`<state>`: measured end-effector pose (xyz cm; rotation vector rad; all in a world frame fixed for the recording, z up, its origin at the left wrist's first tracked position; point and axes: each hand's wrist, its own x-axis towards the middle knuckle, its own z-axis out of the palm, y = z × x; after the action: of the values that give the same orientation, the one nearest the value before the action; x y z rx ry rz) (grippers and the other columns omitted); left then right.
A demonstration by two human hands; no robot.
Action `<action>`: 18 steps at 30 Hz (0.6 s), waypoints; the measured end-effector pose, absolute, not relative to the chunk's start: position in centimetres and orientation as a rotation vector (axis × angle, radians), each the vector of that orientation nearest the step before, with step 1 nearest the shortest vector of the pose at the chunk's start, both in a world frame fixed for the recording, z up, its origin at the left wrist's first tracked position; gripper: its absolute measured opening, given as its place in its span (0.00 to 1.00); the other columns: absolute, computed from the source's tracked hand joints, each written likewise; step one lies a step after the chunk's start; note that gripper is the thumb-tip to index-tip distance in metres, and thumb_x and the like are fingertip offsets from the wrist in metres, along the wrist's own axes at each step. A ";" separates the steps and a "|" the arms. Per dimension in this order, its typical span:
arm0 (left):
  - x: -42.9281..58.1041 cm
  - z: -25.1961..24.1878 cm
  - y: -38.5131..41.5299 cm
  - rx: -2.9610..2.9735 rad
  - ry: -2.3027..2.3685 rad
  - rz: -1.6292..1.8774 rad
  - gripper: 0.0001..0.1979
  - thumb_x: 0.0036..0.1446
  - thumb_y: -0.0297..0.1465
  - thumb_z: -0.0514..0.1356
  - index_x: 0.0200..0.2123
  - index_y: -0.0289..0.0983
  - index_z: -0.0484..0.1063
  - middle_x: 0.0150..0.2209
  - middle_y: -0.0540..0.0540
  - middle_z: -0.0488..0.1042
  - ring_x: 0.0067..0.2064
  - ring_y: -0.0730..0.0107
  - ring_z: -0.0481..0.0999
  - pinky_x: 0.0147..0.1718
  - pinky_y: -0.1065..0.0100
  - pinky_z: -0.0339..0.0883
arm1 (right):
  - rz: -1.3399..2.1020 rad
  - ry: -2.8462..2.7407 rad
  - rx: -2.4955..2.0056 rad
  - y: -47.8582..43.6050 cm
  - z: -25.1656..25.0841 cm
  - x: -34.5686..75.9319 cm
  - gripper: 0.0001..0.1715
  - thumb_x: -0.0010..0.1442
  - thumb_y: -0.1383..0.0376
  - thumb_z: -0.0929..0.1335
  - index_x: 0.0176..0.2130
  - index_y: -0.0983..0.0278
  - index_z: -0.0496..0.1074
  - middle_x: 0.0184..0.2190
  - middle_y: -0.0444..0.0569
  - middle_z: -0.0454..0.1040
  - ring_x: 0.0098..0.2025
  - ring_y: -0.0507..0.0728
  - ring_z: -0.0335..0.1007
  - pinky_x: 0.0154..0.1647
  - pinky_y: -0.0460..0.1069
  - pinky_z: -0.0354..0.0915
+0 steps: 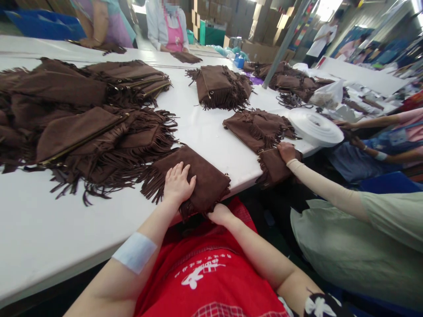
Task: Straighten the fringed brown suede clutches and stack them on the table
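Note:
A brown fringed bag (201, 176) lies flat at the near edge of the white table, with its fringe spread to the left and a corner over the edge. My left hand (178, 182) rests on the bag's upper face, fingers stretched out and lying flat. At the bag's near corner, my right hand (220, 215) has its fingers curled in at the edge; the fingertips are hidden beneath the bag. Just left of my left hand is a heap of similar brown fringed bags (82, 127) with brass-coloured zips.
The white table (82, 229) runs left and away. A stack of fringed bags (214, 86) stands farther back. To the right, a co-worker's hand (287, 152) is on another bag (274, 165), near a white roll of tape (315, 125). A metal pole (286, 42) rises from the table.

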<state>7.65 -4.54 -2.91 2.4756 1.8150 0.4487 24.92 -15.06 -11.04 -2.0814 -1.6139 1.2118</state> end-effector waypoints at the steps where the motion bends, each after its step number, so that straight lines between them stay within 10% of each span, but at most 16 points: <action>1: 7.6 -2.9 -4.5 2.474 1.815 0.444 0.30 0.64 0.45 0.47 0.63 0.35 0.63 0.67 0.37 0.59 0.68 0.55 0.57 0.67 0.53 0.48 | 1.232 -1.604 -2.073 -15.4 -11.6 24.9 0.06 0.49 0.62 0.73 0.31 0.60 0.79 0.27 0.50 0.79 0.33 0.61 0.76 0.32 0.49 0.63; 7: 7.5 -3.1 -4.4 2.449 1.810 0.442 0.30 0.64 0.44 0.47 0.63 0.35 0.63 0.67 0.38 0.59 0.68 0.55 0.57 0.67 0.52 0.48 | 1.235 -1.506 -2.094 -19.9 -14.2 25.9 0.15 0.41 0.74 0.71 0.32 0.60 0.79 0.29 0.49 0.80 0.37 0.62 0.77 0.41 0.52 0.68; 18: 7.6 -3.0 -4.3 2.465 1.802 0.475 0.30 0.64 0.44 0.47 0.63 0.34 0.63 0.67 0.36 0.60 0.68 0.54 0.57 0.67 0.52 0.48 | 1.342 -1.104 -1.319 -18.1 -9.0 27.4 0.20 0.48 0.62 0.72 0.44 0.63 0.75 0.43 0.50 0.78 0.48 0.61 0.73 0.53 0.54 0.67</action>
<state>7.60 -4.32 -2.99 2.4646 1.8022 0.4748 27.42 -18.06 -8.96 -1.3191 -1.1038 1.3416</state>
